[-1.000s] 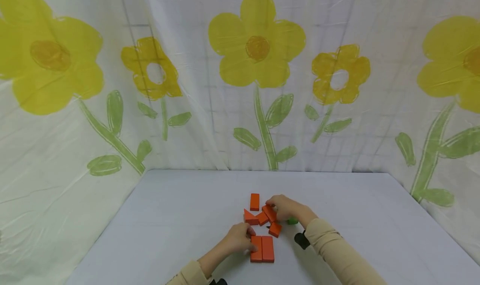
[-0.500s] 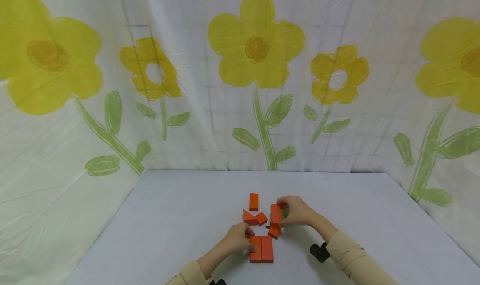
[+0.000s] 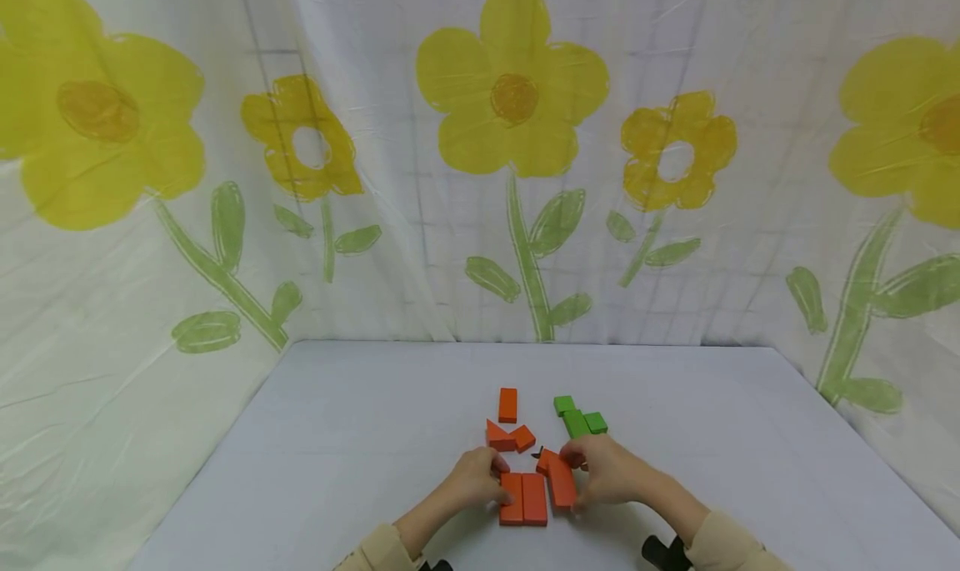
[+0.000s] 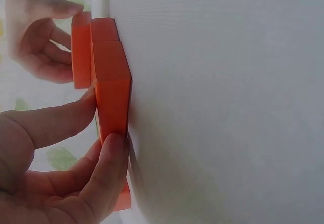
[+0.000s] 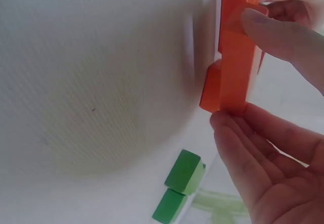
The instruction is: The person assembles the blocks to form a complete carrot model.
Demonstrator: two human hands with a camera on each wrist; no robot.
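Two red blocks [image 3: 535,503] side by side; left hand [image 3: 475,476] pinches the left one [image 3: 511,514], right hand [image 3: 611,469] grips another block [image 3: 561,482] nearby.

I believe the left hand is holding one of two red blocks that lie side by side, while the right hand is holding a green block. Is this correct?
Not entirely: the right hand is holding a red block, not a green one, as the head view shows. The left hand is indeed holding one of the two side-by-side red blocks.
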